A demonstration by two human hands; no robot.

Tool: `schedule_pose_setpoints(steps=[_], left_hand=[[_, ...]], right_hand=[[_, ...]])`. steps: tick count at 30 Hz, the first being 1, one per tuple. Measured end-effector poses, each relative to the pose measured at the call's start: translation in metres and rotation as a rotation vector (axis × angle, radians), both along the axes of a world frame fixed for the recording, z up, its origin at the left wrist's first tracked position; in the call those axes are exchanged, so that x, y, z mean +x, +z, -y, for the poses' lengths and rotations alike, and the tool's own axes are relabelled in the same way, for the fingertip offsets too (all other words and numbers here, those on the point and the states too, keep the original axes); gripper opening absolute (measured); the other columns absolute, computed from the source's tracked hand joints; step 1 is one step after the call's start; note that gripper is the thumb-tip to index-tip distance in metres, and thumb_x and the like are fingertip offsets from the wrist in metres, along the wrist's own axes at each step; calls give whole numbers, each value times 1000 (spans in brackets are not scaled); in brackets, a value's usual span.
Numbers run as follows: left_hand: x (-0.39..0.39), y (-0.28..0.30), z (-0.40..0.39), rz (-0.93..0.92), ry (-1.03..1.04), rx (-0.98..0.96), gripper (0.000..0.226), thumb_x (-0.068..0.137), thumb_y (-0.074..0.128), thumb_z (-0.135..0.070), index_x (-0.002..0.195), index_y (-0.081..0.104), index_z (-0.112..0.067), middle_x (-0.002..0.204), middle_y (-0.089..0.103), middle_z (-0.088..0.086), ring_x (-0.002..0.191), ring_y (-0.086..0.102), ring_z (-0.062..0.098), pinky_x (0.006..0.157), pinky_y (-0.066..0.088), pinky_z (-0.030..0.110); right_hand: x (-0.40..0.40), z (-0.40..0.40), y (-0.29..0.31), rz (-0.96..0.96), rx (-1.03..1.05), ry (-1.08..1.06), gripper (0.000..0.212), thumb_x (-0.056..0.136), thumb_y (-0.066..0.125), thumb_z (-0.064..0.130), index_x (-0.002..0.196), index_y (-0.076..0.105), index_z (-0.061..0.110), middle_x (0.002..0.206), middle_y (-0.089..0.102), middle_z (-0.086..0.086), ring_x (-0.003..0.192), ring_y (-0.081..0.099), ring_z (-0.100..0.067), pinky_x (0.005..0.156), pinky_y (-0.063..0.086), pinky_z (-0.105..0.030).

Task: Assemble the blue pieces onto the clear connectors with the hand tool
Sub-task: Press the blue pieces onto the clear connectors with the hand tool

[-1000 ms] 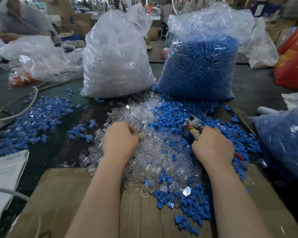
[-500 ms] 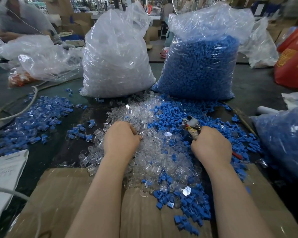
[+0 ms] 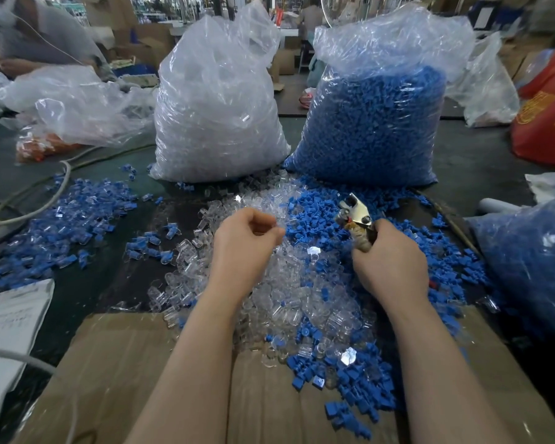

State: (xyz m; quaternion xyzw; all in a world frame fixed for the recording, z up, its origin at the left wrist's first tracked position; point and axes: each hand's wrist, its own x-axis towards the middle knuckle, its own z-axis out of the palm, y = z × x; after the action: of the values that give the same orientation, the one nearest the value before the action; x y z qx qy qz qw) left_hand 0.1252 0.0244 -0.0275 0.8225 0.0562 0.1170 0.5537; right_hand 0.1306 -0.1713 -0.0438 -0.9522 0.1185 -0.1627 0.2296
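A heap of clear connectors point(image 3: 289, 299) lies in the middle of the table, mixed with loose blue pieces point(image 3: 314, 216) to its right and front. My left hand point(image 3: 241, 248) is raised just above the heap, fingers curled with thumb and fingertips pinched around a clear connector that is hard to make out. My right hand point(image 3: 388, 264) grips the handles of the metal hand tool point(image 3: 354, 216), whose jaws point up and away over the blue pieces.
A big bag of clear connectors point(image 3: 218, 104) and a big bag of blue pieces point(image 3: 375, 123) stand behind the heap. Assembled blue-and-clear parts point(image 3: 61, 219) lie at the left. Cardboard point(image 3: 125, 379) covers the near edge. Another blue bag point(image 3: 532, 267) sits at right; cables point(image 3: 45, 197) at left.
My left hand has lifted off the clear heap with its fingers pinched together. My right hand has raised the tool, tilting its jaws upward.
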Motion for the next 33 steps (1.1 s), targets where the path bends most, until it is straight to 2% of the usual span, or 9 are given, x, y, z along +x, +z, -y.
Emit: schedule_pose_setpoints(steps=[6, 8, 11, 13, 18, 23, 26, 29, 33], left_hand=[[-4, 3, 8, 13, -105, -168, 21, 80, 79, -14, 95, 71, -26, 78, 73, -8, 69, 68, 1, 61, 49, 14], [-5, 3, 8, 5, -131, -162, 15, 81, 78, -14, 90, 75, -26, 74, 73, -10, 65, 65, -3, 59, 49, 10], [-6, 4, 8, 5, -123, -173, 8, 83, 76, -17, 86, 76, -25, 75, 75, -9, 69, 69, 0, 66, 54, 13], [-5, 5, 8, 2, -112, -207, 8, 86, 73, -19, 86, 75, -26, 79, 76, -8, 73, 72, 4, 70, 56, 16], [-6, 5, 9, -9, -116, -206, 11, 89, 70, -11, 96, 71, -20, 85, 75, -3, 76, 73, 7, 69, 56, 18], [-6, 6, 10, -38, -102, -197, 20, 86, 72, -10, 100, 69, -25, 87, 73, -1, 82, 69, 23, 80, 59, 42], [-6, 6, 9, -15, -119, -180, 15, 86, 73, -13, 89, 72, -28, 79, 75, -3, 83, 71, 17, 77, 59, 31], [-6, 6, 10, -13, -121, -196, 9, 87, 73, -20, 88, 74, -29, 77, 75, -10, 75, 71, 4, 68, 53, 18], [-6, 6, 10, -20, -132, -204, 15, 86, 73, -15, 91, 72, -29, 80, 75, -9, 78, 71, 5, 67, 53, 15]], right_hand=[[-2, -1, 2, 45, 72, 137, 18, 89, 59, 40, 90, 46, 27, 69, 47, 10, 62, 43, -19, 55, 30, -33], [-4, -4, 5, 37, 11, 158, 22, 90, 59, 46, 89, 48, 27, 72, 49, 7, 67, 45, -24, 57, 33, -33], [-6, -3, 7, 72, -184, 24, 17, 86, 60, 31, 83, 48, 20, 76, 54, -2, 65, 42, -27, 59, 31, -33], [-9, 3, 8, 40, -273, -82, 12, 84, 61, 22, 89, 53, 15, 89, 60, -9, 67, 49, -31, 61, 31, -33], [-11, 12, 4, -211, -284, -190, 36, 86, 63, 26, 116, 57, 7, 121, 56, -16, 101, 59, -36, 79, 39, -39], [-7, 9, 2, -275, -278, -137, 23, 86, 62, 26, 103, 58, 11, 102, 61, -10, 90, 60, -33, 73, 37, -36], [-6, 9, 3, -244, -272, -118, 15, 85, 62, 26, 88, 53, 15, 77, 54, -3, 72, 51, -29, 67, 36, -34], [-5, 10, 2, -200, -237, -92, 15, 87, 59, 28, 88, 48, 18, 75, 51, -1, 70, 45, -28, 64, 34, -34], [-2, 7, 2, -128, -164, -48, 14, 88, 55, 30, 83, 47, 21, 67, 44, 3, 68, 46, -28, 61, 36, -33]])
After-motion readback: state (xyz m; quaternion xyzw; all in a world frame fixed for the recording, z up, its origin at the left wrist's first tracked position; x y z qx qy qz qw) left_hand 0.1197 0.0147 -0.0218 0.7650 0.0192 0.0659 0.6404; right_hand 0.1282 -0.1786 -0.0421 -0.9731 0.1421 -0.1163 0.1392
